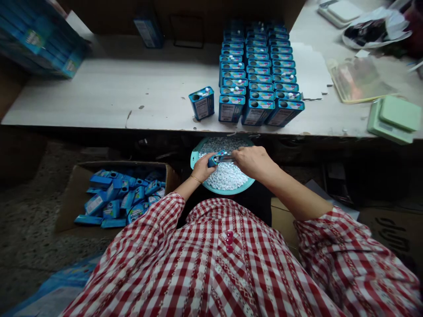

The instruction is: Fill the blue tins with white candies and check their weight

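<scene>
My left hand (202, 168) is closed round a small blue tin (215, 158), held over a teal bowl (195, 155) full of small white tablets (228, 174) on my lap. My right hand (253, 160) is closed at the tin's other end, its fingers pinched on a metallic part there. On the table beyond stand rows of upright blue tins (259, 72), with one single tin (202, 103) apart at their left.
A cardboard box (71, 193) with several loose blue tins sits on the floor at my left. Stacked blue cartons (36, 39) lie at the table's far left. A green scale (395, 119), a plastic tray (360, 79) and bags occupy the right.
</scene>
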Demonstrator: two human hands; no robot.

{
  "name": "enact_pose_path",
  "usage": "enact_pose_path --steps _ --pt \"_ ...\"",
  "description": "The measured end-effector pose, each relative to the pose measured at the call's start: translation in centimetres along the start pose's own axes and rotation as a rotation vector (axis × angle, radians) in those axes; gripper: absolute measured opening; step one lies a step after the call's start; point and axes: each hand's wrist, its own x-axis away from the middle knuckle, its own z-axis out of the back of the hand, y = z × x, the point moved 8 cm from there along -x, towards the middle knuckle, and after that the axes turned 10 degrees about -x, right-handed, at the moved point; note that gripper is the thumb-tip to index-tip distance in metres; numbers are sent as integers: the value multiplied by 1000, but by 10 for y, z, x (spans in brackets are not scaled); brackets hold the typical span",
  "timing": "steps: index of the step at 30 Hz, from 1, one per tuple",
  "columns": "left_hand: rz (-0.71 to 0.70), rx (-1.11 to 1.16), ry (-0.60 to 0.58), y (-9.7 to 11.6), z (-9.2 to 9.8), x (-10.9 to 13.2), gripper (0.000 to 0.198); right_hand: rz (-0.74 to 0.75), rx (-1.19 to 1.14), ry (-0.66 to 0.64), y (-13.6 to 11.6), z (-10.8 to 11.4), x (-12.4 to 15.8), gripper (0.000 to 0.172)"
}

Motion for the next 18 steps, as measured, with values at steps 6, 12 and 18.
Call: enact_pose_path --steps 6,12,18 --pt "184 339 34 -37 1 6 44 -167 -10 -28 69 -48 22 28" --pt "492 754 -7 -75 -51 20 47 -239 -259 -69 71 -152 -5 27" --pt "619 1055 -40 -52 -75 21 50 -219 -450 35 44 -173 -36 33"
